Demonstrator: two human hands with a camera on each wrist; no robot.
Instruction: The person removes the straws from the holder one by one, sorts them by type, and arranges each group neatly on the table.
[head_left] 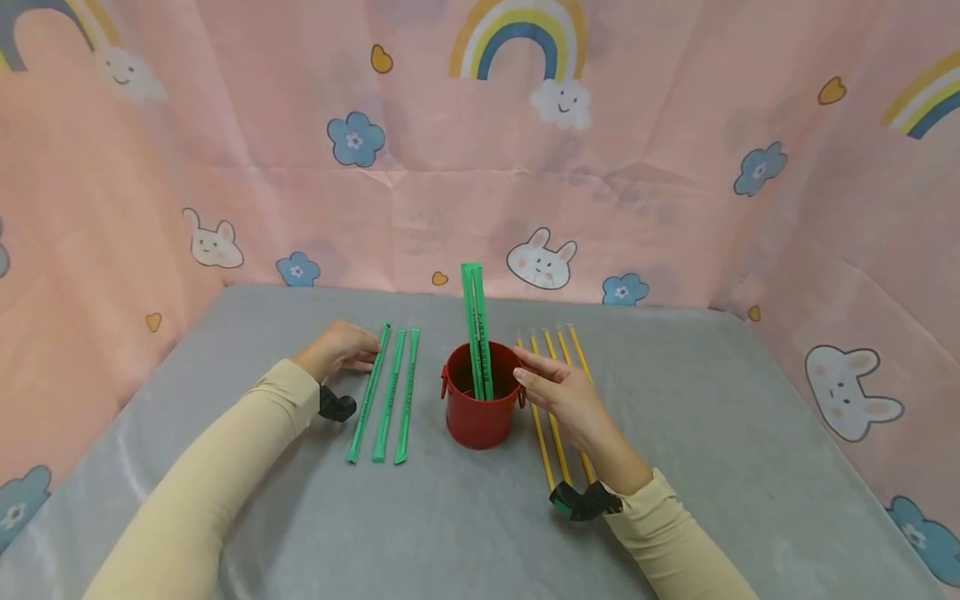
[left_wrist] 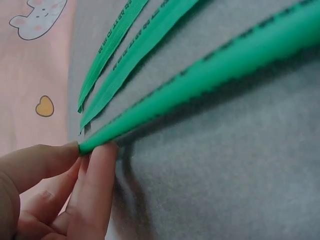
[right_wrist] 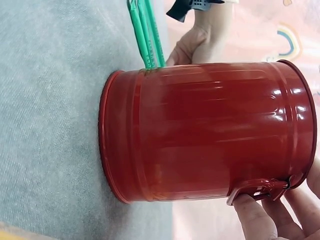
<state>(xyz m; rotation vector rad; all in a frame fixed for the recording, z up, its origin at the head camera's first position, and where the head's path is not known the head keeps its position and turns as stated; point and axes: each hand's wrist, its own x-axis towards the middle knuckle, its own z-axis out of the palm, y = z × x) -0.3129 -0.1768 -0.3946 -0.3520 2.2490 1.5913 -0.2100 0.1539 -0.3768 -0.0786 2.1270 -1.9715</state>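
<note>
My left hand (head_left: 344, 348) pinches the far end of a green wrapped straw (left_wrist: 195, 80) between thumb and fingertips. It is the leftmost of three green straws lying side by side on the table, the others (head_left: 389, 396) (head_left: 407, 396) just to its right. At the table's middle stands a small red metal bucket (head_left: 480, 423) with side handles. Two more green wrapped straws (head_left: 477, 333) lean upright inside it. My right hand (head_left: 573, 400) holds the bucket at its right rim, fingers by the small handle (right_wrist: 260, 187) in the right wrist view.
Several slim yellow sticks (head_left: 542, 446) with clear ends lie right of the bucket, partly under my right hand and wrist. Grey cloth (head_left: 450, 533) covers the table. A pink printed curtain (head_left: 420, 217) closes off the back and both sides.
</note>
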